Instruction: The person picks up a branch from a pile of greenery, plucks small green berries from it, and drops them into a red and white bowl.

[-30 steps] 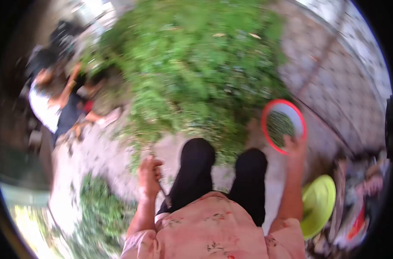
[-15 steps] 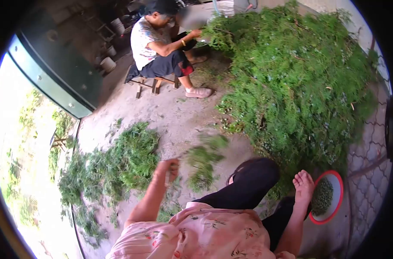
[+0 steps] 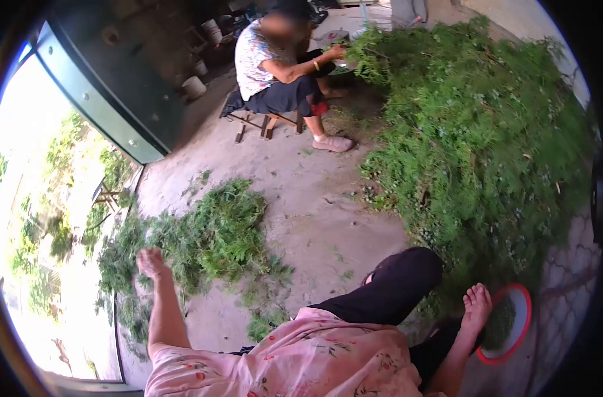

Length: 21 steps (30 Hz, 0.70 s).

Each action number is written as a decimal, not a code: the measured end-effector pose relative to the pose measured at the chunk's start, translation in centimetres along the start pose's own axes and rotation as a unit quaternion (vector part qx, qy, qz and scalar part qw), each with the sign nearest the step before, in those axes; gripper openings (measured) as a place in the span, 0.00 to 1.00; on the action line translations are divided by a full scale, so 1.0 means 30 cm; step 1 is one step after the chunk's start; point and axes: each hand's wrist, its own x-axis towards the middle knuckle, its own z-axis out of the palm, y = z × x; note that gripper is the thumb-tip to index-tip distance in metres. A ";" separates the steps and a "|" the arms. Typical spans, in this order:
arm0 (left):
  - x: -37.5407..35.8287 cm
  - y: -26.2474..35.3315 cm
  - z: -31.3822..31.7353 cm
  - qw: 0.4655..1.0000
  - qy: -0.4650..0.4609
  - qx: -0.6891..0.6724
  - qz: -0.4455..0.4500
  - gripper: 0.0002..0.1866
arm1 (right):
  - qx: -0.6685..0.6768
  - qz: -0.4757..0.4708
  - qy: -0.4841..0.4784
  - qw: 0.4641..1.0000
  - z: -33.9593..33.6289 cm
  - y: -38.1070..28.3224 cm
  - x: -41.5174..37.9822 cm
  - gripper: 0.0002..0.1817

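Observation:
My left hand (image 3: 150, 263) is stretched out over a heap of cut green branches (image 3: 232, 225) on the floor to my left. Its fingers look loosely bent and somewhat blurred, and no branch shows in them. Beside my right knee is my right hand (image 3: 476, 308), palm partly up with fingers loosely bent; nothing can be seen in it. Just right of it stands a white bowl with a red rim (image 3: 527, 317), with small green berries inside, partly hidden by the hand. A large pile of leafy branches with bluish berries (image 3: 473, 145) rises ahead on the right.
Across the floor a person (image 3: 268, 73) sits on a low wooden stool (image 3: 268, 126), hands at the pile's edge. A dark green metal door (image 3: 109, 86) stands on the left, by a bright opening. Buckets (image 3: 194, 87) lie behind. Loose sprigs dot the concrete floor (image 3: 314, 218).
My left hand has swung left, from above the middle floor to the left heap; the branch it held no longer shows in it. My right hand stays by the bowl. The view has shifted slightly.

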 end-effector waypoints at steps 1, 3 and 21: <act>-0.099 -0.075 0.051 0.999 -0.027 -0.030 -0.032 0.04 | 0.005 -0.006 0.004 1.000 -0.006 -0.016 -0.011 0.14; -0.217 -0.293 0.133 0.980 -0.167 -0.056 -0.096 0.05 | 0.015 -0.014 0.019 1.000 -0.020 -0.032 -0.027 0.13; -1.845 0.123 0.944 0.637 -0.631 -0.138 -0.420 0.10 | 0.040 -0.060 0.143 0.987 -0.125 -0.161 -0.168 0.11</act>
